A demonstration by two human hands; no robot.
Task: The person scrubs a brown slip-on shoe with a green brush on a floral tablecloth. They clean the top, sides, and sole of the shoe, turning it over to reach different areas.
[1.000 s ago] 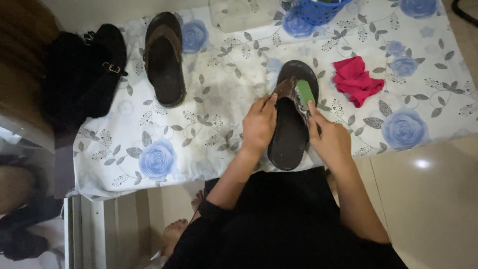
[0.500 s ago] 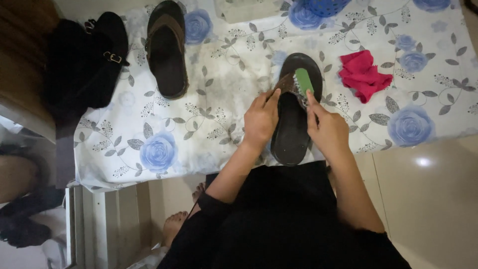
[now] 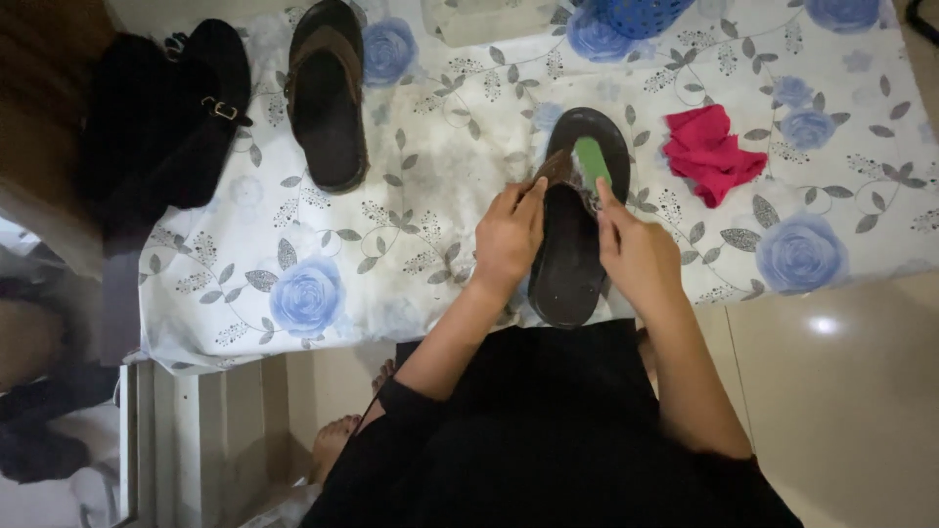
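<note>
A dark flip-flop sandal [image 3: 569, 256] with a brown strap lies on a white cloth with blue roses [image 3: 411, 196]. My left hand [image 3: 509, 238] grips the sandal's left edge and strap. My right hand [image 3: 634, 252] holds a small green brush or sponge [image 3: 591, 160] pressed against the strap near the toe end. The matching sandal [image 3: 327, 93] lies apart at the upper left of the cloth.
A crumpled red rag [image 3: 711, 153] lies right of the held sandal. Black buckled shoes [image 3: 171, 117] sit at the far left. A blue perforated basket [image 3: 634, 14] and a pale container [image 3: 484, 18] stand at the cloth's far edge. Shiny beige floor tile [image 3: 841, 391] lies to the right.
Both hands stay on the sandal; the green brush has shifted slightly along the strap. The view has moved a little.
</note>
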